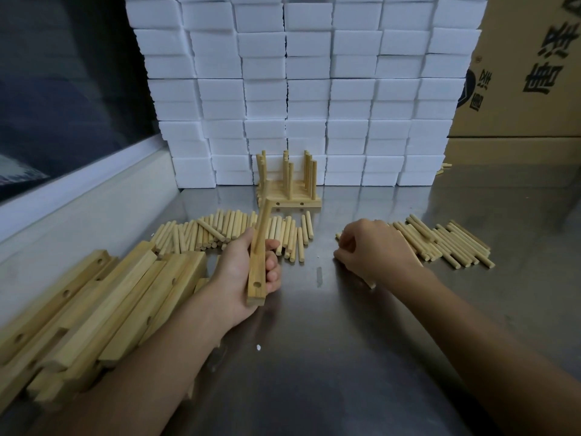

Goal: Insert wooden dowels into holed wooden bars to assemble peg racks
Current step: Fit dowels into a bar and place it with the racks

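My left hand [248, 272] grips a holed wooden bar [257, 280], held with one end toward me. One dowel [263, 221] stands in it, pointing away and up. An empty hole shows near the bar's near end. My right hand [375, 247] rests knuckles-up on the steel table at the left edge of a dowel pile [446, 243]. Its fingers are curled down over dowels, and a dowel end [372, 284] pokes out under the palm. A second dowel pile [232, 232] lies behind my left hand.
A heap of holed bars [94, 306] lies at the left under my left forearm. Finished peg racks [289, 187] stand at the back against a wall of white foam blocks [308, 89]. A cardboard box [528, 73] stands at the right.
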